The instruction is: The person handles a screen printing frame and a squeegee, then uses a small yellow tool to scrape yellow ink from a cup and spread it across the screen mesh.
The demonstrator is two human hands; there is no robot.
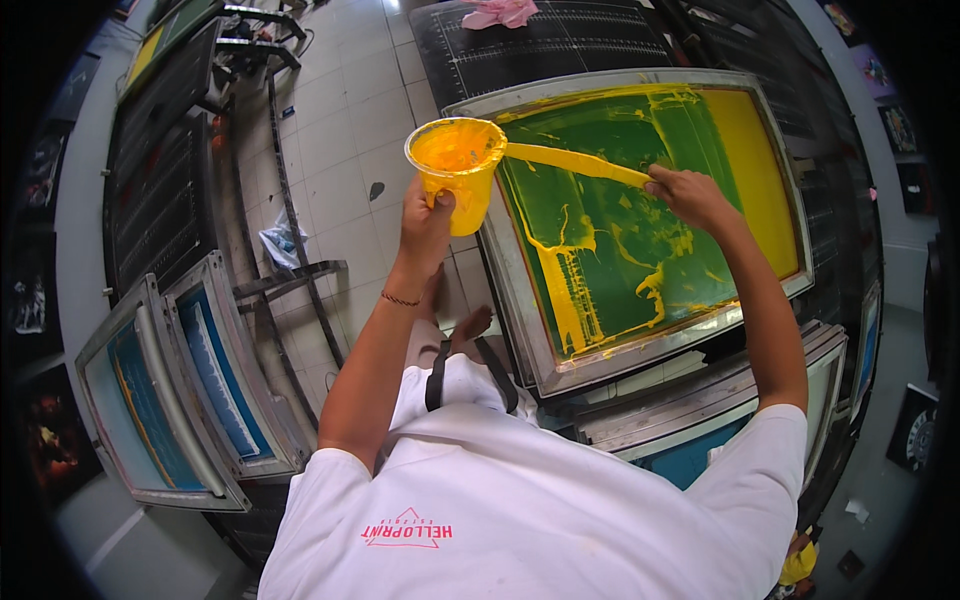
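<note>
My left hand (428, 222) is wrapped round a plastic cup (466, 200) smeared inside and out with yellow-orange ink. In my right hand (690, 195) I grip the end of a flat ink spatula (580, 164), its blade coated yellow. The spatula's far end reaches the rim of the cup. Below both hands lies a screen printing frame (522, 290) with a metal border. Its green mesh (600, 215) carries streaks and blobs of yellow ink, thickest at the near left, and a broad yellow band runs along the right side.
More framed screens (150, 400) with blue mesh lean at the lower left. Further frames (720, 400) are stacked just below the inked one. A black printing table (545, 45) stands beyond, with a pink cloth (500, 12) on it. A tiled floor (350, 130) and metal rack legs (285, 200) lie left.
</note>
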